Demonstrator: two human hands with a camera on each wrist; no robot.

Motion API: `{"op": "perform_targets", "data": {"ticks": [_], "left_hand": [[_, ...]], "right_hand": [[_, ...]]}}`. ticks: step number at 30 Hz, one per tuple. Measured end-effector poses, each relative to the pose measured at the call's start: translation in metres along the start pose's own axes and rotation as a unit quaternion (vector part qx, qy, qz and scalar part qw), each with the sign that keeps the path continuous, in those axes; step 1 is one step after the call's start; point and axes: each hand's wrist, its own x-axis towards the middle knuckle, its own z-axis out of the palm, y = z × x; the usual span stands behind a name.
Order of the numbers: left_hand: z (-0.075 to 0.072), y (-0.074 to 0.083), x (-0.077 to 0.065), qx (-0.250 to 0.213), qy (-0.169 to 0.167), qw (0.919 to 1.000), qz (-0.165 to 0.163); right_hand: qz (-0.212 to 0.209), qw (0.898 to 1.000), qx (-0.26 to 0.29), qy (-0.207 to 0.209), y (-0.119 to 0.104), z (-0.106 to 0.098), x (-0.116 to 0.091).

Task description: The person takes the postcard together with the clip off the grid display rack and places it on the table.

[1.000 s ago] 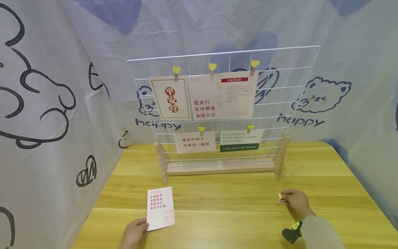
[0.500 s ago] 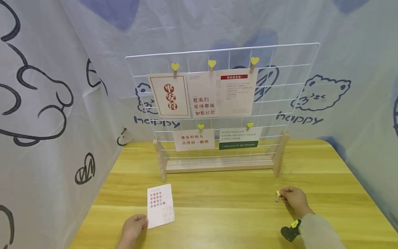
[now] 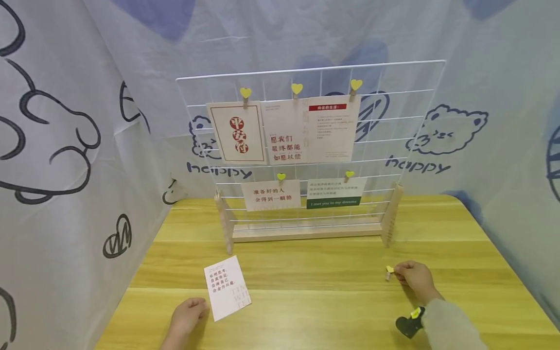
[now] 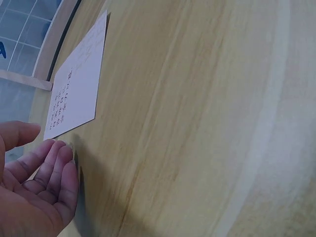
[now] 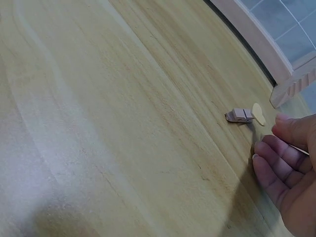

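A white card printed with red Chinese characters lies slanted on the table at the left front. Just beside its lower left edge is my left hand. In the left wrist view that hand's fingers are loosely curled, with the thumb apart and nothing held. On the right, a small wooden clothespin with a yellow heart lies on the tabletop. My right hand is next to the heart. The right wrist view shows a small gap between the thumb tip and the heart, and the fingers hold nothing.
A white wire grid rack on a wooden base stands behind. Several cards hang on it from heart clips. A dark heart-shaped piece with a yellow part lies by the right sleeve. Patterned cloth surrounds the table.
My left hand has let go of the card and drawn slightly away to the left. The card has turned a little counterclockwise. My right hand has stayed by the clothespin, nearly still.
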Motion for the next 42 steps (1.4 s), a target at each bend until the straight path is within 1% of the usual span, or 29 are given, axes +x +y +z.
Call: {"op": "perform_targets", "data": {"ticks": [3, 9, 14, 15, 19, 21, 24, 26, 27, 31, 33, 34, 35, 37, 39, 41, 42], "left_hand": [[-0.001, 0.001, 0.001, -0.001, 0.000, 1.0000, 0.003], [-0.001, 0.004, 0.003, -0.024, 0.000, 0.9997, -0.001], [0.000, 0.009, 0.002, -0.032, -0.002, 0.9994, 0.007], [0.000, 0.011, 0.002, -0.034, -0.001, 0.9994, 0.007], [0.002, 0.018, 0.001, -0.043, -0.002, 0.9991, 0.006], [0.003, 0.021, 0.000, -0.052, -0.006, 0.9986, 0.012], [0.006, 0.023, 0.003, -0.063, -0.005, 0.9978, 0.023], [0.010, 0.018, 0.010, -0.077, 0.002, 0.9968, 0.020], [0.012, 0.015, 0.015, -0.083, 0.002, 0.9961, 0.028], [0.021, -0.009, 0.046, -0.115, 0.011, 0.9928, 0.030], [0.024, -0.018, 0.061, -0.115, 0.007, 0.9924, 0.043], [0.026, -0.022, 0.067, -0.120, 0.010, 0.9919, 0.038], [0.028, -0.024, 0.072, -0.122, 0.009, 0.9915, 0.044], [0.030, -0.024, 0.077, -0.123, 0.007, 0.9910, 0.052], [0.031, -0.019, 0.077, -0.135, 0.004, 0.9887, 0.064], [0.030, -0.008, 0.071, -0.136, -0.006, 0.9878, 0.075], [0.029, 0.001, 0.064, -0.138, -0.012, 0.9874, 0.078]], "right_hand": [[-0.006, 1.000, -0.001, -0.002, -0.003, -0.002, -0.003], [-0.012, 1.000, -0.005, 0.004, -0.008, -0.003, -0.006], [-0.033, 0.998, -0.052, 0.009, -0.015, -0.004, -0.006], [-0.034, 0.998, -0.053, 0.006, -0.017, -0.004, -0.006], [-0.030, 0.999, -0.033, -0.009, -0.027, -0.004, -0.007], [-0.025, 0.999, -0.019, -0.016, -0.031, -0.003, -0.007], [-0.031, 0.999, -0.013, -0.020, -0.036, -0.003, -0.005], [-0.035, 0.999, -0.007, -0.021, -0.040, -0.003, -0.005], [-0.038, 0.999, -0.003, -0.021, -0.042, -0.003, -0.005], [-0.054, 0.998, 0.006, -0.021, -0.050, -0.003, -0.005], [-0.067, 0.997, 0.010, -0.024, -0.054, -0.003, -0.005], [-0.072, 0.997, 0.009, -0.026, -0.057, -0.003, -0.006], [-0.075, 0.997, 0.011, -0.029, -0.059, -0.003, -0.006], [-0.080, 0.996, 0.013, -0.033, -0.062, -0.003, -0.007], [-0.082, 0.996, 0.010, -0.037, -0.066, -0.003, -0.008], [-0.087, 0.995, 0.010, -0.039, -0.070, -0.004, -0.009], [-0.088, 0.995, 0.010, -0.039, -0.072, -0.004, -0.009]]}}
